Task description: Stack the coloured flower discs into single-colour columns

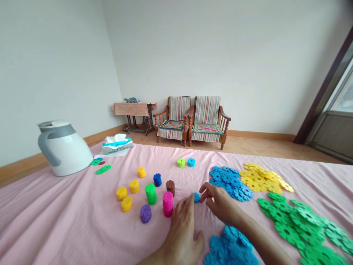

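Left hand [182, 223] over pink cloth [82, 217] — armchairs [207, 116] beyond

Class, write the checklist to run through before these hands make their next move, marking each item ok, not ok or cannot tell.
1. Small blue stack between left hand and right hand: ok.
2. Right fingertips touching that stack: cannot tell.
3. Pink stack upright beside the left hand: ok.
4. Loose blue discs in one pile: not ok; a far pile and a near pile.
5. Jug upright, away from both hands: ok.
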`<state>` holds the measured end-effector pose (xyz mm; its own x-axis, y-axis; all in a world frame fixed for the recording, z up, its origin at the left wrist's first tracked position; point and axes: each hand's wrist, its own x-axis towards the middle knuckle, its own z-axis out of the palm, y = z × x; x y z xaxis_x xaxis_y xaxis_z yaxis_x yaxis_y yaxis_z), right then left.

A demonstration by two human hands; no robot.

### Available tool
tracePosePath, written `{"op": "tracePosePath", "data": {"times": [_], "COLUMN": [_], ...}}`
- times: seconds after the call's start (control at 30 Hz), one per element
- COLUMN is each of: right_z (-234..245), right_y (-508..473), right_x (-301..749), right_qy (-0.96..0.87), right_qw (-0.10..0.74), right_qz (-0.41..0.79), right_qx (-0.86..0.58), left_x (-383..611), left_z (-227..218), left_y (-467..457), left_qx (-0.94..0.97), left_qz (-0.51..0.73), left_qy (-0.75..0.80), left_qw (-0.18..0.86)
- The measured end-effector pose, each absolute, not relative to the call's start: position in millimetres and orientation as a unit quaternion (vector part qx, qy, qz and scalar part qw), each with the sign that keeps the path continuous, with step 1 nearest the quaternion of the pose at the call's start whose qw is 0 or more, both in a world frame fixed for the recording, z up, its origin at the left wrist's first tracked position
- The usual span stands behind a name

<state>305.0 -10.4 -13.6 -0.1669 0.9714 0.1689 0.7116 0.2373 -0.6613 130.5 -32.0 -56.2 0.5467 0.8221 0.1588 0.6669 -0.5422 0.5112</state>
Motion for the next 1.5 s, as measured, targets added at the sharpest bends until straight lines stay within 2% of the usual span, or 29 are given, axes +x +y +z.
{"op": "tracePosePath", "data": {"times": [0.17, 0.33, 0.63, 0.9, 1.0, 1.1, 1.23, 1.37, 1.5], "right_z": [-25.6, -34.3, -34.0, -24.5, -1.6, 21.9, 33.8, 29.1, 19.7], "right_y": [-7.0, -3.8, -5.5, -7.5, -16.2, -29.6, -40.0, -36.1, -28.5], "right_x": [303.4, 295.8, 289.0, 296.9, 316.6, 335.4, 344.5, 344.1, 336.4], "right_qy": [-0.739, -0.783, -0.787, -0.791, -0.777, -0.755, -0.73, -0.722, -0.763], "right_qw": [0.313, 0.288, 0.259, 0.236, 0.17, 0.02, -0.071, -0.084, -0.014], "right_qz": [0.167, 0.13, 0.126, 0.12, 0.149, 0.224, 0.213, 0.203, 0.21], "right_qx": [-0.572, -0.535, -0.547, -0.551, -0.588, -0.616, -0.646, -0.656, -0.611], "left_x": [128.8, 120.3, 111.7, 110.1, 108.8, 107.8, 107.4, 108.1, 108.7], "left_z": [-52.8, -42.3, -48.4, -47.0, -43.6, -39.9, -38.2, -38.7, -38.7], "left_y": [-34.6, -39.7, -41.5, -39.2, -38.7, -40.1, -40.8, -39.8, -39.5], "left_qx": [0.86, 0.87, 0.911, 0.917, 0.918, 0.918, 0.919, 0.92, 0.921], "left_qz": [0.173, 0.133, 0.17, 0.152, 0.143, 0.135, 0.134, 0.137, 0.131], "left_qy": [0.443, 0.446, 0.373, 0.365, 0.363, 0.363, 0.36, 0.356, 0.358], "left_qw": [0.186, 0.159, 0.033, 0.049, 0.064, 0.079, 0.087, 0.084, 0.08]}}
